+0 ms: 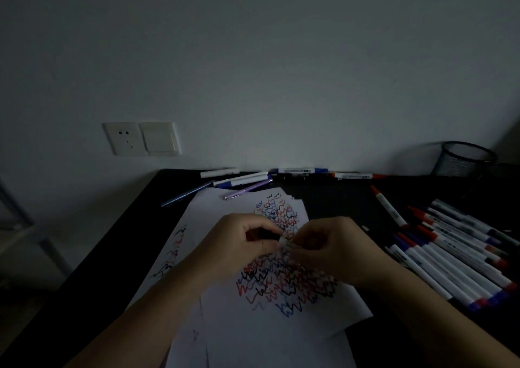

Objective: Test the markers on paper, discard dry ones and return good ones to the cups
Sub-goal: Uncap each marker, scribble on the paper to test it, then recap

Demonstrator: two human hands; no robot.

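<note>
A: Left hand (242,244) curled round the dark end of a slim white plastic marker (285,243), perhaps its cap, though too dim to tell. Right hand (332,248) pinching the white barrel from the other side. Held between both, just above the white sheet of paper covered in red, blue and black zigzags (281,283).

B: Handling?

A: Light, stiff, smooth plastic; likely a little slippery. Best gripped mid-barrel, with the other hand on the cap. Probably needs a firm straight tug, with the tip kept off skin.

B: Elsewhere, from the left?

A: Along the far edge of the black desk (112,255), a loose scatter of pens and markers (239,179), among them a purple metallic pen (247,189). Then a white marker with blue ends (295,170) and a white marker with orange-red ends (357,175) against the wall. Further right, a lone red-capped white marker (389,208), and beside it a big pile of white markers with red and blue caps (455,260).

B: Containers?

A: Only one seen: a black wire-mesh cup (463,158) at the far right corner, upright. Contents impossible to make out in the gloom. No discard bin in view.
</note>
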